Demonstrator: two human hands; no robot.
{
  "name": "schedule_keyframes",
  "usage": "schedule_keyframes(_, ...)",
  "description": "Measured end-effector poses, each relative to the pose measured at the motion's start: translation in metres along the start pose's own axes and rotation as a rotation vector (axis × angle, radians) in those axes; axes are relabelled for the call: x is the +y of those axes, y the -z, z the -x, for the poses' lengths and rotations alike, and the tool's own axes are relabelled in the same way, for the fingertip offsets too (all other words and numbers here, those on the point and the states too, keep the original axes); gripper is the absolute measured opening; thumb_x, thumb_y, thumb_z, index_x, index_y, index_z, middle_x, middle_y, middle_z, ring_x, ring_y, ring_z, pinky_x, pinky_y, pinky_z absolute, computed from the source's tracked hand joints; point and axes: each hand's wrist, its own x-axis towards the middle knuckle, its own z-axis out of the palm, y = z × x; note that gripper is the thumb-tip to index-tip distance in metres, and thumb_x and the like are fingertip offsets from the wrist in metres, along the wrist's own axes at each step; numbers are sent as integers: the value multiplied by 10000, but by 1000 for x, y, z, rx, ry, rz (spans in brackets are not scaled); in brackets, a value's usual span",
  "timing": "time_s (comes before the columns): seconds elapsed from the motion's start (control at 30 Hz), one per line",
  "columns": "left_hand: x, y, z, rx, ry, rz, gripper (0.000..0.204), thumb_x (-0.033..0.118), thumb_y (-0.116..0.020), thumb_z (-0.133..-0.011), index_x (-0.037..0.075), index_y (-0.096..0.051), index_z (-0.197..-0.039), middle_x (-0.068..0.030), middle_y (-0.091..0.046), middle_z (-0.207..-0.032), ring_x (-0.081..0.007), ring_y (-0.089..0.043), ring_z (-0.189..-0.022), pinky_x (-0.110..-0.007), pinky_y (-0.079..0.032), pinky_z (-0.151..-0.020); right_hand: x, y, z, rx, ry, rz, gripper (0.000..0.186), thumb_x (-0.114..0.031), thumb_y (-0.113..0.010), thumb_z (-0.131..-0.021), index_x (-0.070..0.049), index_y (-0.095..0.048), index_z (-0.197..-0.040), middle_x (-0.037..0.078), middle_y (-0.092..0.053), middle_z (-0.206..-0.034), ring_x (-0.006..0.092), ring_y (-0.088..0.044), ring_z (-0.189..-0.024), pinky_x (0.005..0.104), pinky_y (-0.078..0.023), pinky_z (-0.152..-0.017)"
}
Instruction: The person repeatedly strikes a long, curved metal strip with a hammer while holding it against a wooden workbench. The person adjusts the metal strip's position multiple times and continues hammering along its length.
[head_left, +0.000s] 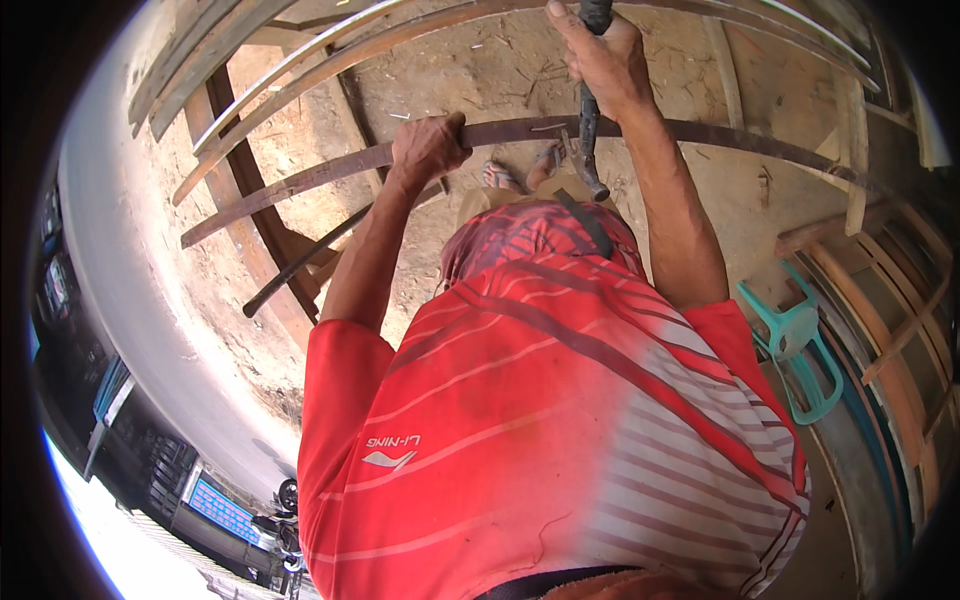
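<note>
Gripping a long brown board from above, the left hand is closed over it a little left of the wearer's feet. The right hand is well apart from the left, higher in the view, its fingers wrapped around the shaft of a dark bar-like tool and its thumb pointing upward. That tool hangs with its bent end down, crossing in front of the board to the right of the left hand; whether the two touch cannot be told. The board runs from side to side in front of the wearer, above sandy ground strewn with small scraps. A thin dark rod slants behind the left forearm, and further timbers run along the upper edge. To the right, a green plastic stool is near a slatted wooden structure. The wearer has a red and grey shirt and patterned shorts. A grey road curves along the left, with part of a motorbike lower down.
</note>
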Motion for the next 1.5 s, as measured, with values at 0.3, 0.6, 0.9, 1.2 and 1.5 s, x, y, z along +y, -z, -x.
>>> schedule_keyframes(0.3,7,10,4,-24,17,-13,386,432,-800,-804,132,-663,-1004,-132,-750,-939,-372,-730,-902,-485,-563,-768,60,54,-30,112,-344,-760,337,-349,-715,-1000,-187,-516,-781,-65,-449,-622,76,-443,-476,250,-376,-447)
schedule_keyframes(0.6,8,7,1,-35,41,-78,382,469,-773,-844,133,-654,-981,-148,-733,-876,-365,-735,-860,-494,-567,-744,103,79,-1,335,-309,-1034,238,-232,-657,-930,-136,-483,-799,-51,-405,-643,99,-378,-526,286,-341,-537)
schedule_keyframes(0.9,5,-1,2,72,-42,-33,316,387,-760,-830,122,-661,-968,-139,-739,-923,-382,-731,-888,-501,-580,-754,21,32,36,367,-99,-745,153,-107,-685,-898,-95,-543,-844,-9,-440,-645,123,-421,-517,304,-381,-525)
schedule_keyframes(1.2,-7,-9,-1,113,-97,21,259,339,-685,-857,114,-655,-982,-198,-736,-874,-423,-725,-829,-527,-568,-711,4,-12,50,373,-15,-483,165,-148,-746,-885,-64,-605,-869,-26,-504,-673,107,-489,-603,325,-421,-584)
schedule_keyframes(1.5,-4,-1,4,87,-124,40,244,320,-630,-897,103,-670,-1000,-181,-744,-882,-396,-736,-826,-520,-573,-709,33,20,33,549,-102,-683,177,-177,-719,-907,-104,-564,-863,-12,-469,-706,128,-465,-620,305,-406,-581)
